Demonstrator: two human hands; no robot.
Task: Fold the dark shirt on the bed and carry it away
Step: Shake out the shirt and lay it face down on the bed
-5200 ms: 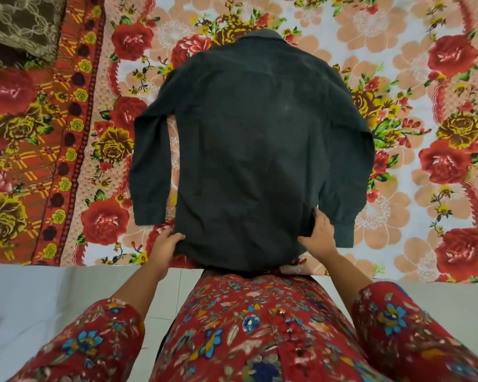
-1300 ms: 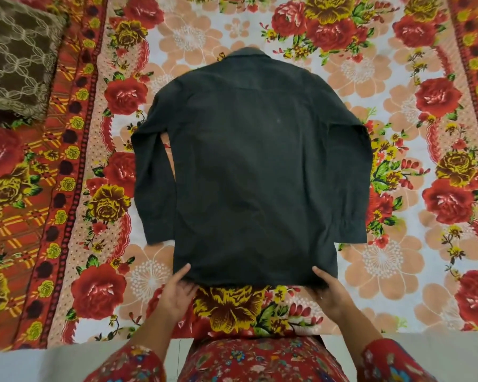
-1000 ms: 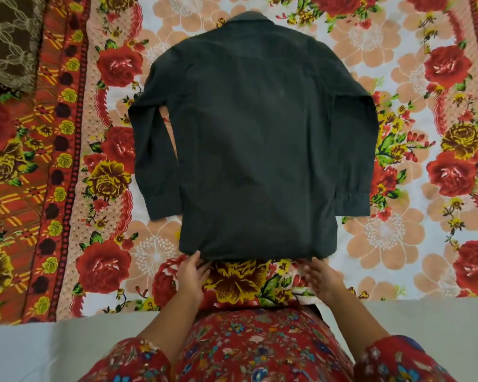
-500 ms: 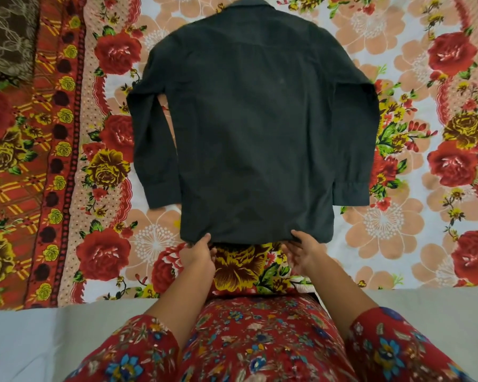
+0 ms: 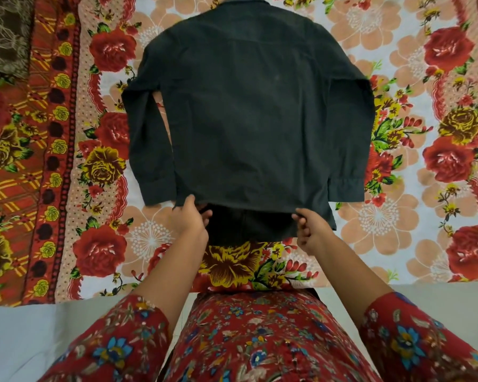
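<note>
The dark shirt (image 5: 249,111) lies back-up on the floral bedsheet (image 5: 414,232), collar at the far end, both long sleeves lying down along its sides. My left hand (image 5: 189,219) pinches the near hem at its left part. My right hand (image 5: 311,230) pinches the same hem at its right part. The upper layer of the hem is lifted off the bed, and a darker lower layer shows beneath it between my hands.
A brown patterned pillow (image 5: 3,34) sits at the far left corner. The bed's near edge (image 5: 66,301) runs across the lower view, with pale floor (image 5: 25,343) below it. My red floral clothing fills the bottom.
My hands went from resting flat at the hem to pinching it. The near hem has risen off the sheet, exposing the layer under it.
</note>
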